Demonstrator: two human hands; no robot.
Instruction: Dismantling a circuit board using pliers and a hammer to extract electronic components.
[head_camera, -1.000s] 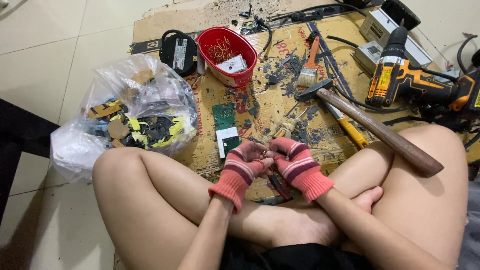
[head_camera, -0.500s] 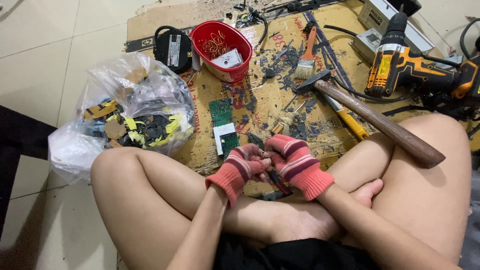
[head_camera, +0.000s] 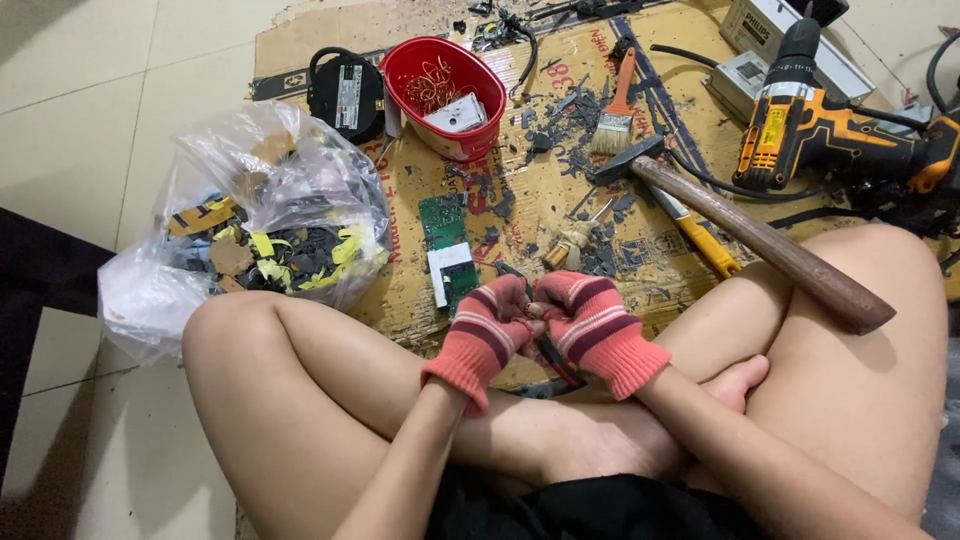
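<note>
Pliers (head_camera: 548, 352), dark-handled, sit between the two gloved hands above the crossed legs; only the handles and a tip show. Left hand (head_camera: 487, 330) and right hand (head_camera: 590, 322), both in striped red gloves, are curled tight and touch at the fingertips, together gripping the pliers; whether a small part is pinched there cannot be told. Just beyond the hands a green circuit board (head_camera: 445, 248) lies on the cardboard (head_camera: 300, 40). A hammer (head_camera: 750, 235) rests on the right knee. A plastic bag (head_camera: 270, 215) of scraps lies by the left knee, a red tub (head_camera: 400, 70) farther off.
</note>
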